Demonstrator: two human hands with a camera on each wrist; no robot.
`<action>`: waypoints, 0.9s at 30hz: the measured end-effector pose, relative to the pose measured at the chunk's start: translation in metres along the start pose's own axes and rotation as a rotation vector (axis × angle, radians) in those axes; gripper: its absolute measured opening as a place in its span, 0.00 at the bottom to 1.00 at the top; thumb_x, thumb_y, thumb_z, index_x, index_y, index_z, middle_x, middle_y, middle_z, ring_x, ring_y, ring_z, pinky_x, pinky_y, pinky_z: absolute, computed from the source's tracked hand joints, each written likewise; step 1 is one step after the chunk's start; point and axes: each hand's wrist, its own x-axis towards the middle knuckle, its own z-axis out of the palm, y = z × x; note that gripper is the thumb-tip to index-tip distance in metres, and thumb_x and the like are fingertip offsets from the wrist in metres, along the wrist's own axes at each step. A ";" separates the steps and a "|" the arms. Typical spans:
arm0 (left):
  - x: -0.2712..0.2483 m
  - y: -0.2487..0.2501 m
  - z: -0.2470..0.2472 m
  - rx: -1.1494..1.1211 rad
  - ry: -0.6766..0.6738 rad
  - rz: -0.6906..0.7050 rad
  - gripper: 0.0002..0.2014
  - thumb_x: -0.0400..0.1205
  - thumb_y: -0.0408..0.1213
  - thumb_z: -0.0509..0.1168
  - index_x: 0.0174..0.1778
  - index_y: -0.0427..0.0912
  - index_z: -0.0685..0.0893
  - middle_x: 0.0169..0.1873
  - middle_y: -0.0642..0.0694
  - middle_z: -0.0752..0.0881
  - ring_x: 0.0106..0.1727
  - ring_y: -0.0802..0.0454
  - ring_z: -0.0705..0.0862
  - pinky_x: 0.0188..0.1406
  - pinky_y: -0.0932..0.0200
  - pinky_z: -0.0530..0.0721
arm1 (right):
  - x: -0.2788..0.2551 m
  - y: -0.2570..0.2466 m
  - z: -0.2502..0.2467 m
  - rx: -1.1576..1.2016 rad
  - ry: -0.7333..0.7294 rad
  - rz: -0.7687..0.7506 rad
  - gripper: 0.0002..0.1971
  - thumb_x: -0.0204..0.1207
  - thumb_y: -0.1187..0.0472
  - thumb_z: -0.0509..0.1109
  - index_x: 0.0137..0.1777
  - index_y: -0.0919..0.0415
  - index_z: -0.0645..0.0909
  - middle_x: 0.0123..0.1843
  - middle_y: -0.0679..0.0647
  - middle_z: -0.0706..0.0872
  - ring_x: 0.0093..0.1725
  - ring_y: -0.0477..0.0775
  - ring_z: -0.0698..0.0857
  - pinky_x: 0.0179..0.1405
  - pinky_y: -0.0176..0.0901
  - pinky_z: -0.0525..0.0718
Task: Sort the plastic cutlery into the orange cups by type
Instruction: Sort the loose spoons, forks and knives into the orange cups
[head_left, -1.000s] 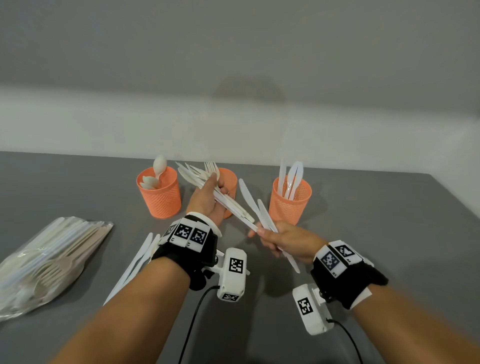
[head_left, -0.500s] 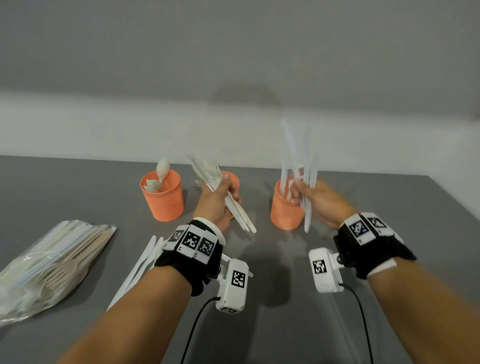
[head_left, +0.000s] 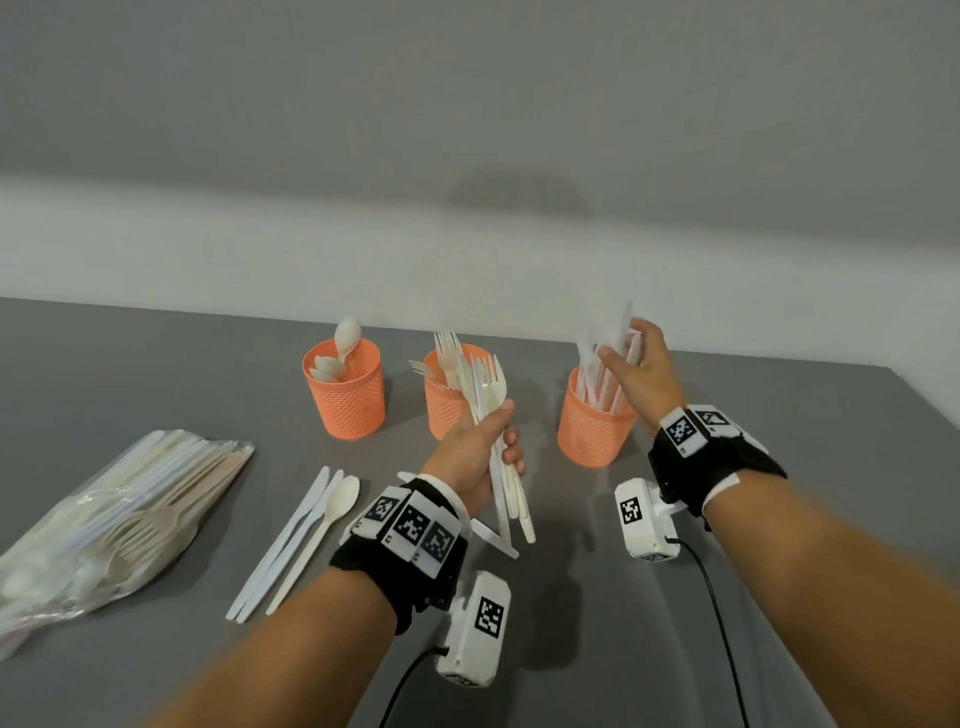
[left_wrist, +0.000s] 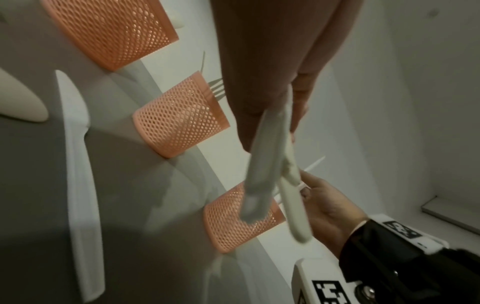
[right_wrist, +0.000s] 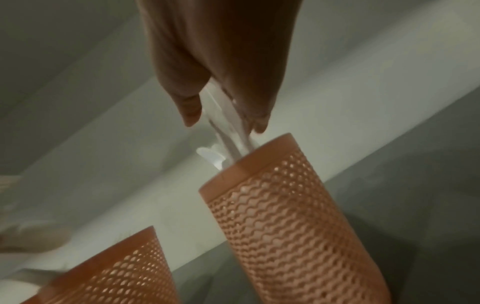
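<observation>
Three orange mesh cups stand in a row: the left cup (head_left: 344, 400) has spoons, the middle cup (head_left: 445, 410) forks, the right cup (head_left: 592, 426) knives. My left hand (head_left: 506, 431) grips a bundle of white forks (head_left: 485, 384), tines up, just in front of the middle cup. My right hand (head_left: 618, 348) is above the right cup and pinches the tops of several white knives (head_left: 597, 374) that stand in it. The right wrist view shows thumb and fingers (right_wrist: 191, 111) closed on the knives (right_wrist: 228, 131) at the cup's rim (right_wrist: 265, 152).
Two knives and a spoon (head_left: 311, 525) lie loose on the grey table (head_left: 571, 623) left of my left wrist. A clear bag of mixed cutlery (head_left: 109, 509) lies at the far left. A pale wall runs behind the cups. The table's right edge lies beyond the right cup.
My right hand has carried its knives from mid-table to the right cup and lowered them in. My left hand has turned its bundle more upright, tines up, in front of the middle cup.
</observation>
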 end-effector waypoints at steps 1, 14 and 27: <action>0.000 0.000 0.000 -0.011 -0.002 -0.009 0.06 0.85 0.37 0.58 0.56 0.46 0.70 0.22 0.50 0.69 0.18 0.58 0.68 0.23 0.62 0.74 | -0.002 -0.005 -0.001 -0.040 0.052 -0.067 0.28 0.75 0.62 0.70 0.73 0.60 0.65 0.68 0.59 0.73 0.69 0.55 0.74 0.69 0.45 0.72; 0.011 0.009 0.008 -0.073 0.035 0.114 0.30 0.84 0.44 0.57 0.81 0.41 0.56 0.67 0.30 0.76 0.46 0.47 0.88 0.37 0.57 0.88 | -0.093 -0.066 0.033 -0.277 -0.598 -0.199 0.07 0.69 0.64 0.76 0.42 0.65 0.81 0.26 0.50 0.77 0.23 0.39 0.74 0.30 0.31 0.73; 0.004 0.015 0.004 0.009 0.050 0.125 0.08 0.85 0.25 0.53 0.57 0.37 0.73 0.37 0.44 0.79 0.38 0.51 0.85 0.45 0.55 0.86 | -0.082 -0.060 0.016 0.037 -0.584 0.065 0.05 0.80 0.66 0.61 0.46 0.61 0.78 0.27 0.54 0.75 0.22 0.48 0.72 0.15 0.33 0.70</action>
